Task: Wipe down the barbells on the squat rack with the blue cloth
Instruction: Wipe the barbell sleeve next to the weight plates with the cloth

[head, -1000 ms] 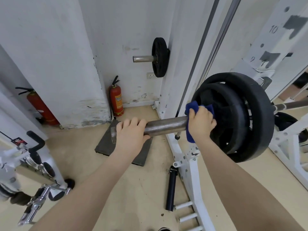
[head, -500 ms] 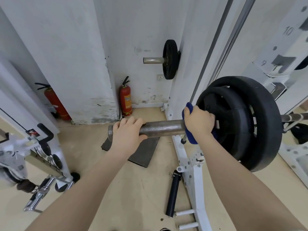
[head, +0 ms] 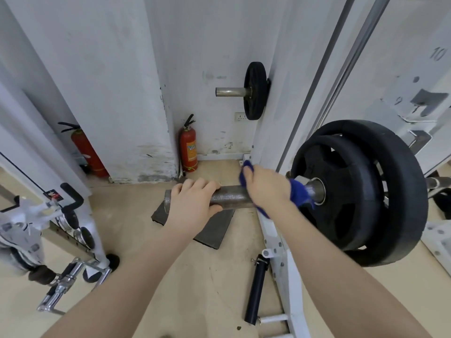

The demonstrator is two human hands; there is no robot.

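Gripping barbell sleeve (head: 229, 196): left hand (head: 192, 203) bare, right hand (head: 266, 189) through blue cloth (head: 299, 193); upright (head: 415, 69) marked "10".

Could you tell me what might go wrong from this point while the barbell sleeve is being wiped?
1. The blue cloth trails against the black weight plates; it might snag at the collar.
2. The right hand wipes close to those plates, so its knuckles could knock them.
3. The left hand grips the grey steel barbell sleeve near its open end; the cloth hand sliding outward might bump it.
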